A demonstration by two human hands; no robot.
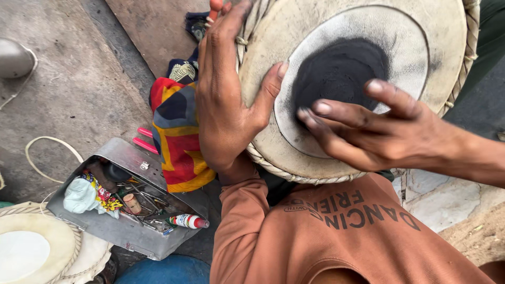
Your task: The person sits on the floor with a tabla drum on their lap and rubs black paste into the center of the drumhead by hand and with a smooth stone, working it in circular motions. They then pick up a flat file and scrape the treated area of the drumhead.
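Drum [294, 63] head toward camera, axis away.

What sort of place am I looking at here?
Likely an informal ground-level drum repair spot: a round skin-headed drum with a black centre patch, an open metal toolbox of small tools, and bare concrete floor.
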